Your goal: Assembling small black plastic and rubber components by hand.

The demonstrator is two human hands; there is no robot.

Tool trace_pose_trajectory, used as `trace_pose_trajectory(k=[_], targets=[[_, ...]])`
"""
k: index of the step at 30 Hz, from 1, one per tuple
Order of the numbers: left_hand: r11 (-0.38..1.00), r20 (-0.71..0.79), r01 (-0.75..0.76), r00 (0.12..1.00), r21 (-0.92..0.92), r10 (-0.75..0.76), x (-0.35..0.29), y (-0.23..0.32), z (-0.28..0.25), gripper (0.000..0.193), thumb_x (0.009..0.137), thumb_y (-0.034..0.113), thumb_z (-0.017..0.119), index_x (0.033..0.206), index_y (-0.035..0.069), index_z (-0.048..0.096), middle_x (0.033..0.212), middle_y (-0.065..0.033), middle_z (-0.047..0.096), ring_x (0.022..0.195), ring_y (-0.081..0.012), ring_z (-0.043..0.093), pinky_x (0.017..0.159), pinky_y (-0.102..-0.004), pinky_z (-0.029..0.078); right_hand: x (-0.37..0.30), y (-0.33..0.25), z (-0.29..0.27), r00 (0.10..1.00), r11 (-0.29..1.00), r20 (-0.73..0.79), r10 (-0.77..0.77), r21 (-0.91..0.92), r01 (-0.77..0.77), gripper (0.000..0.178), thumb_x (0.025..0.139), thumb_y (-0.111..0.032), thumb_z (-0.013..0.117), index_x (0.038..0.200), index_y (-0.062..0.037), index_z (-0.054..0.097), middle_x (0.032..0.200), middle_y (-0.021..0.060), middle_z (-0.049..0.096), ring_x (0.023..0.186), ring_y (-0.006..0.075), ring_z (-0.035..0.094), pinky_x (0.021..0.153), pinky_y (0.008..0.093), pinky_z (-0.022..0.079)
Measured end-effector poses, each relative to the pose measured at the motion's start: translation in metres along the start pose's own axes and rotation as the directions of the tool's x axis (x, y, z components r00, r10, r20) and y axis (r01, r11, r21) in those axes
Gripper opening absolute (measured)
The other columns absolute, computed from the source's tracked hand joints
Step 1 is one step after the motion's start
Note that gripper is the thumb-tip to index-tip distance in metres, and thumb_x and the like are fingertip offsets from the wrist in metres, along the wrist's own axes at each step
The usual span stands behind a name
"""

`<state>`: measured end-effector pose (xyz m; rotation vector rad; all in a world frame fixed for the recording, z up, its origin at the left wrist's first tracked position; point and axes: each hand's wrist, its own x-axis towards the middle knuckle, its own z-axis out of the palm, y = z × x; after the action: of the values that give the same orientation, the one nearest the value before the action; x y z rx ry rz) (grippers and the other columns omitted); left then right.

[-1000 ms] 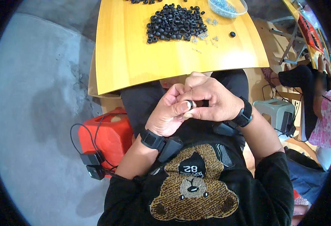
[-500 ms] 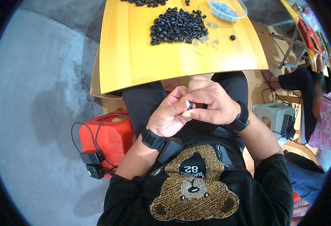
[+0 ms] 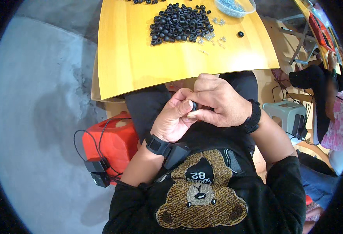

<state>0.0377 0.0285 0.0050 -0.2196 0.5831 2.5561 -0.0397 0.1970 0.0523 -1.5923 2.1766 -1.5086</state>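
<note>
Just off the near edge of the yellow table [image 3: 140,70], my two hands meet over my lap. A small round black part [image 3: 195,106] sits pinched between the thumb and fingers of my left hand [image 3: 174,119]. From the other side my right hand [image 3: 222,103] closes on the same part, thumb and forefinger against it. Most of the part is covered by the fingers. On the table lies a pile of similar black parts [image 3: 181,23], with small clear pieces [image 3: 208,37] scattered at its right side. One single black part [image 3: 240,34] lies apart from them.
A clear plastic bowl [image 3: 237,11] of small bluish pieces stands at the far right of the table. On the floor are a red stool [image 3: 122,142] with cables and black boxes at my left, and a grey stool [image 3: 284,113] at my right. Another person sits far right.
The table has shifted slightly upward and left in view. My hands have risen a little, still closed together on the small black part.
</note>
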Motion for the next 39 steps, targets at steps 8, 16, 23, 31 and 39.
trace_pose_trajectory(k=[8,16,23,31,39], targets=[[0.999,0.047,0.038,0.998,-0.038,-0.036,-0.006,0.003,-0.004,0.037,0.08,0.012,0.069,0.11,0.008,0.049,0.097,-0.0029,0.056,0.084,-0.0105,0.056,0.064,-0.0188,0.045,-0.003,0.001,0.005,0.994,0.999,0.11,-0.018,-0.038,0.022,0.027,0.078,-0.024,0.066,0.09,-0.0003,0.062,0.068,0.0112,0.05,0.065,0.0313,0.049,0.062,0.0382,0.039],[0.999,-0.004,-0.027,1.0,0.023,0.027,-0.009,0.002,0.005,0.032,0.082,0.011,0.067,0.108,0.008,0.048,0.095,-0.0031,0.057,0.082,-0.0128,0.058,0.07,-0.0229,0.049,-0.011,-0.007,0.018,0.99,0.961,0.004,0.142,0.24,-0.139,0.026,0.08,-0.026,0.067,0.089,-0.0024,0.062,0.067,0.009,0.047,0.062,0.0261,0.048,0.058,0.0348,0.038],[0.999,-0.009,-0.011,1.0,-0.046,0.01,-0.013,0.001,0.001,0.032,0.083,0.011,0.066,0.11,0.008,0.048,0.093,-0.0017,0.056,0.075,-0.0074,0.055,0.06,-0.0169,0.046,-0.011,-0.007,0.015,0.986,0.955,0.043,0.164,0.243,-0.169,0.023,0.08,-0.023,0.066,0.087,-0.0021,0.06,0.068,0.0127,0.05,0.064,0.0312,0.051,0.059,0.0385,0.04],[0.999,-0.042,0.039,0.998,-0.021,-0.04,-0.008,0.0,0.003,0.024,0.084,0.009,0.065,0.104,0.009,0.052,0.088,-0.0006,0.056,0.069,-0.0056,0.05,0.054,-0.0154,0.038,-0.003,-0.006,0.003,0.994,0.999,0.101,0.038,0.026,-0.041,0.028,0.077,-0.022,0.068,0.093,-0.0006,0.061,0.067,0.0106,0.051,0.062,0.0291,0.051,0.063,0.0367,0.04],[0.999,0.023,0.035,0.999,-0.028,-0.034,-0.01,0.003,-0.002,0.033,0.083,0.011,0.066,0.112,0.008,0.05,0.097,-0.0047,0.057,0.075,-0.009,0.053,0.059,-0.0167,0.042,-0.004,-0.01,0.008,0.983,0.962,0.153,0.105,0.235,-0.14,0.018,0.076,-0.015,0.066,0.085,-0.0011,0.059,0.073,0.014,0.055,0.07,0.0336,0.055,0.064,0.0396,0.045]])
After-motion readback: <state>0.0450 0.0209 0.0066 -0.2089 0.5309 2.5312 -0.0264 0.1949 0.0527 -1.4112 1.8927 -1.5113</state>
